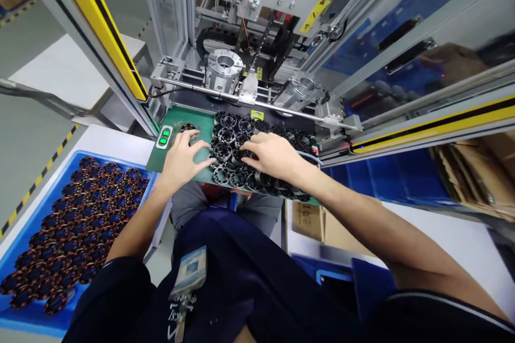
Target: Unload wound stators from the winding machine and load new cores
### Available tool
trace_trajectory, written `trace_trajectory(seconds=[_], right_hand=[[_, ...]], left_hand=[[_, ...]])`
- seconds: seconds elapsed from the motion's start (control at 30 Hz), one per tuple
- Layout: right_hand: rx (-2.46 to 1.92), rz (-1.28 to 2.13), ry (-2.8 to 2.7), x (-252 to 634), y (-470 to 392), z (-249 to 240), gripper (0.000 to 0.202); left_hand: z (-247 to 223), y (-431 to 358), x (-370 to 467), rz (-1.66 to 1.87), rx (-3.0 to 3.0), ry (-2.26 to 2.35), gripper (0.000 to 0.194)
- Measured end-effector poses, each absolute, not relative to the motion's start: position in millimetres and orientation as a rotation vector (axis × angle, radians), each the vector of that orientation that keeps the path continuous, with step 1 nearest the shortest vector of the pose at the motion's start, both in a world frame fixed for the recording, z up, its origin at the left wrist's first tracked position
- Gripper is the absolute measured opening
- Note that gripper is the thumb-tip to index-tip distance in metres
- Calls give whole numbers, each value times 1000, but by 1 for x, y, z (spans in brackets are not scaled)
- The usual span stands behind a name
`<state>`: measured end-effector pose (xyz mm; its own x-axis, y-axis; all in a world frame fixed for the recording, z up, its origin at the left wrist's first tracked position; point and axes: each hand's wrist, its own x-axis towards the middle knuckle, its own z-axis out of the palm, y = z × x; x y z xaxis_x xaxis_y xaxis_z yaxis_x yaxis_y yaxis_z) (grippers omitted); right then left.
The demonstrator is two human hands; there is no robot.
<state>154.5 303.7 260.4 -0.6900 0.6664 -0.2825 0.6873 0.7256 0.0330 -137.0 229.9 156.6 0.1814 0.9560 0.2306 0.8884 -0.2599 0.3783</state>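
Several black ring-shaped stator parts (241,128) lie packed together on a green mat (203,126) in front of a machine. My right hand (273,154) rests on the middle of the pile, fingers curled around one ring. My left hand (183,156) lies on the mat at the pile's left edge, fingers spread and touching the nearest rings. Whether the left hand grips anything is unclear.
A blue tray (28,308) with several dark wound stators sits on the white table at left. Green buttons (163,137) sit left of the mat. Machine fixtures (224,69) and yellow-striped frame bars (104,27) stand behind. Cardboard boxes (308,221) and blue bins lie below right.
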Motion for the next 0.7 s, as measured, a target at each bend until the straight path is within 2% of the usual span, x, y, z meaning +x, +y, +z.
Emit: trace_trajectory(seconds=[0.1,0.23,0.37,0.43,0.53,0.6,0.7], right_hand=[[1075,-70,2641,161,282,228,31],[1103,-82,2655,150,286,197,31],[1100,-118,2763,162,290,204,24],[1206,-193,2940,178,284,218,19],[1312,-649,3251,207,270,241,21],[1268,-1154,3281,222,260,254,33],[1260,-1835,3043,234,248,268,58]], left_hand=[[148,236,-110,804,2402,1546,39],[126,249,-94,759,2415,1559,37],[115,250,-97,886,2342,1553,18],[119,242,-98,1011,2268,1550,16],[137,220,-93,1271,1995,1377,25],[156,204,-86,1381,1821,1200,35],[188,186,-74,1439,1762,989,31]])
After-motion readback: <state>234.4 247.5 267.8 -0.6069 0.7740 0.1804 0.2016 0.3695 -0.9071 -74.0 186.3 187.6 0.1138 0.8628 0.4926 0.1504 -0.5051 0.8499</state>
